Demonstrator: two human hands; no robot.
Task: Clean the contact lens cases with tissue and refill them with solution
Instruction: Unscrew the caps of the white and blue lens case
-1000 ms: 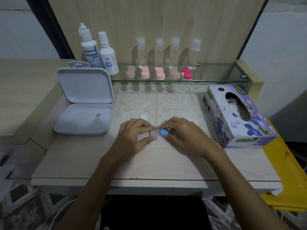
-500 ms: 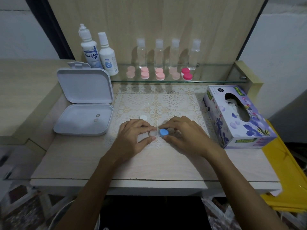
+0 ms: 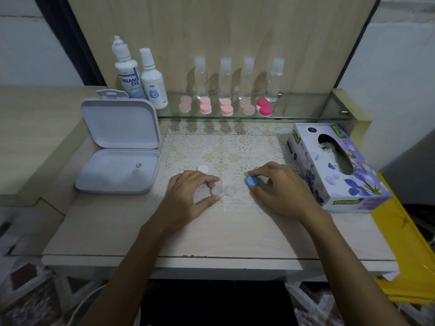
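A translucent white lens case point(image 3: 223, 191) with two open wells lies on the lace mat. My left hand point(image 3: 188, 196) pinches its left well between thumb and fingers. My right hand point(image 3: 277, 189) pinches a blue cap point(image 3: 251, 180), held off the case just to its right. A white cap point(image 3: 203, 168) lies on the mat behind my left hand. The tissue box point(image 3: 334, 170) stands at the right. Two solution bottles point(image 3: 138, 76) stand at the back left.
An open white storage box point(image 3: 117, 170) with two small lenses inside sits at the left. A glass shelf point(image 3: 301, 107) at the back carries several pink lens cases point(image 3: 226, 107) and several clear small bottles point(image 3: 226, 78). Yellow sheets point(image 3: 404, 243) lie at the right edge.
The blue cap has come off the case's right well; my right hand has moved it to the right. My left hand still holds the case.
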